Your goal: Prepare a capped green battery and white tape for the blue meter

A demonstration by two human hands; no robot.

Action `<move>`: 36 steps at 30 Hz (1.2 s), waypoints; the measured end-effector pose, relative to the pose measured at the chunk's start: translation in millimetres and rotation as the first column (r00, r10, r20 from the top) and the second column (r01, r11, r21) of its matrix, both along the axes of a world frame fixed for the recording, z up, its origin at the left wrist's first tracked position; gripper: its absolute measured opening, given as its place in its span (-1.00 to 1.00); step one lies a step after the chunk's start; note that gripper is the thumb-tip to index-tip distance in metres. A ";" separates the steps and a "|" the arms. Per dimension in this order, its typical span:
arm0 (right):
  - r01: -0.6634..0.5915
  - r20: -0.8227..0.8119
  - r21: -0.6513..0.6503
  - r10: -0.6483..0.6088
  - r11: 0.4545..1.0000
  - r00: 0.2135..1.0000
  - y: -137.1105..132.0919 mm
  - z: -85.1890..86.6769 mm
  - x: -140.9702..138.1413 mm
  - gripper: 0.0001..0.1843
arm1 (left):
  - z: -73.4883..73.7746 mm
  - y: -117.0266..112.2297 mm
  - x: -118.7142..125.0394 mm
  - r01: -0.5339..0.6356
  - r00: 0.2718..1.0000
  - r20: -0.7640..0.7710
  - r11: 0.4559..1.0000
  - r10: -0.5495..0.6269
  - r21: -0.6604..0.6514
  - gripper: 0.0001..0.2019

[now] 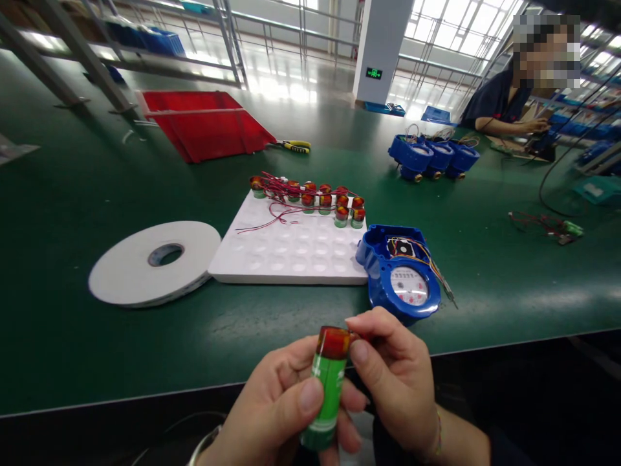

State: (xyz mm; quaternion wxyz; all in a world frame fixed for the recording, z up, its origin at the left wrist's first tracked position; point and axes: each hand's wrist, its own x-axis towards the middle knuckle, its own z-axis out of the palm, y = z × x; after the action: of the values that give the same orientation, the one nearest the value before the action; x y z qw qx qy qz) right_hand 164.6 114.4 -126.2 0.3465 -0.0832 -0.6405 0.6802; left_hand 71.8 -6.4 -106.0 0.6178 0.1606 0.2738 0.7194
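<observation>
My left hand (276, 408) is wrapped round a green cylindrical battery (326, 391) with an amber-taped top, held upright below the table's front edge. My right hand (395, 375) pinches the battery's taped top with thumb and fingers. Just beyond on the green table lies a blue water meter (402, 272) with its lid off, dial up and thin wires trailing out. Left of it sits a white foam tray (291, 249) that carries several more green batteries (334, 204) with red wires along its far edge.
A flat white roll of tape (155, 262) lies left of the tray. Farther back are a red bin (204, 123), yellow-handled pliers (294, 146) and three blue meters (434, 157). Another person (504, 103) works at the far right; a loose wired battery (557, 228) lies there.
</observation>
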 end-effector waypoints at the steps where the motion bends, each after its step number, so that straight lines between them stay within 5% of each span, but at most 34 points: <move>1: 0.004 -0.003 0.002 -0.004 1.000 1.000 0.0 0.3 0.1 -0.76 | 0.9 0.7 0.2 0.005 1.000 0.007 1.000 -0.005 0.005 -0.72; 21: 0.027 0.066 0.026 -0.029 0.999 0.997 -2.4 -2.4 3.6 -0.83 | -6.0 2.6 1.5 0.090 0.995 0.048 0.995 -0.092 0.043 -0.60; 28: -0.135 -0.103 -0.217 0.115 0.967 0.988 -6.2 -2.6 0.0 -0.76 | -10.7 0.3 4.8 -0.010 1.000 0.016 0.999 0.010 0.039 -0.65; 31: -0.175 -0.141 -0.247 0.143 0.953 0.980 -6.9 -4.6 0.7 -0.75 | -16.0 -1.6 5.4 -0.087 0.995 -0.054 0.996 0.089 0.036 -0.57; 36: -0.073 -0.079 -0.157 0.062 0.985 0.995 -3.5 -6.2 4.5 -0.81 | -24.2 -6.0 2.1 -0.090 0.961 -0.258 0.995 0.096 0.037 -0.55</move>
State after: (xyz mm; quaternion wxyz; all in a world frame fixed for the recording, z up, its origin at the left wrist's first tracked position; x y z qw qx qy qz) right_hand 169.1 110.8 -132.5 0.3389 -0.0637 -0.5733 0.7432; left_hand 73.8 -12.4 -130.3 0.5401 0.2480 0.3508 0.7237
